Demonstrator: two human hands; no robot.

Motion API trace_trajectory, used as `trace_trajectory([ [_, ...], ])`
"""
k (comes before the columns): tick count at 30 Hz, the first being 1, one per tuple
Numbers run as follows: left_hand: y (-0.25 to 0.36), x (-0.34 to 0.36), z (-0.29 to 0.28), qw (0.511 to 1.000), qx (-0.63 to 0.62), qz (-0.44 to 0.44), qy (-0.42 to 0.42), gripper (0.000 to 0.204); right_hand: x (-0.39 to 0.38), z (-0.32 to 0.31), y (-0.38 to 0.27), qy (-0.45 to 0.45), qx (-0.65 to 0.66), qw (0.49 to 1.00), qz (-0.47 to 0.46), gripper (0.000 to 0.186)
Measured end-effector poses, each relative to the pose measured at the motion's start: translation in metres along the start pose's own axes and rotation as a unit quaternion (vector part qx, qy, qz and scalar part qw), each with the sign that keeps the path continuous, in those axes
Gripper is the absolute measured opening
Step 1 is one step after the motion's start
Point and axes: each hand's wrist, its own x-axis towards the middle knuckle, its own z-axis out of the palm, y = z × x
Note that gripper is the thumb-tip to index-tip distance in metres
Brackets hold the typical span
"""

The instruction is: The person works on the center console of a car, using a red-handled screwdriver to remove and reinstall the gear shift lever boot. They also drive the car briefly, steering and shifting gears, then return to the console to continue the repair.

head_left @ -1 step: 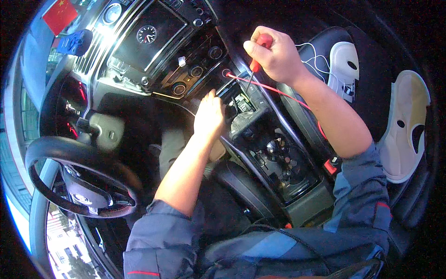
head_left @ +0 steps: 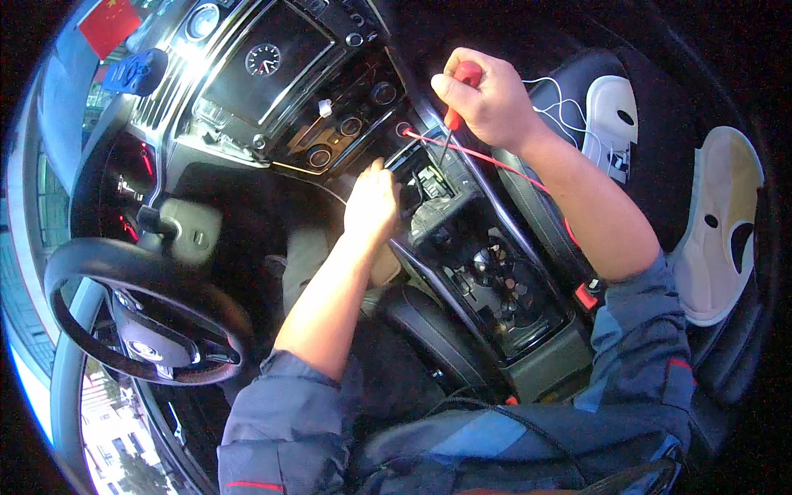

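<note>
A screwdriver with a red handle [head_left: 467,76] is in the closed fist of my right hand [head_left: 500,99]. Its thin dark shaft slants down toward the right side of the opened centre console [head_left: 516,351]; exactly where the tip rests I cannot tell. My left hand [head_left: 373,202] is at the console's left edge, its fingers curled together. What they grip is hidden. Between the hands, an opening exposes metal and black parts [head_left: 431,180], with crumpled dark material [head_left: 433,216] just behind. From a socket below the dashboard, a red cable [head_left: 487,157] runs under my right forearm.
The steering wheel [head_left: 82,247] is at the left, the dashboard screen [head_left: 268,62] ahead. Two pale shaped panels [head_left: 716,235] lie on the right seat, with a white cord [head_left: 569,103] beside one. A red buckle [head_left: 587,295] stands by the console.
</note>
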Motion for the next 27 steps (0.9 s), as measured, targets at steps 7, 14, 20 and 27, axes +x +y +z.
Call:
trace_trajectory([
  [7, -0.011, 0.011, -0.013, 0.998, -0.043, -0.007, -0.045, 0.021, 0.003, 0.006, -0.007, -0.066, -0.044, 0.996, 0.029, 0.023],
  [14, -0.004, 0.0, -0.014, 0.998, 0.047, 0.016, -0.037, 0.033, 0.01, 0.061, 0.006, -0.393, -0.373, 0.84, -0.013, 0.03],
  [20, 0.007, -0.023, -0.012, 0.997, 0.074, -0.028, -0.003, 0.031, -0.004, 0.104, 0.044, -0.429, -0.449, 0.781, -0.066, 0.026],
  [27, -0.004, -0.017, -0.013, 0.997, 0.071, -0.015, -0.041, 0.036, -0.015, 0.106, 0.054, -0.395, -0.449, 0.798, -0.07, 0.034],
])
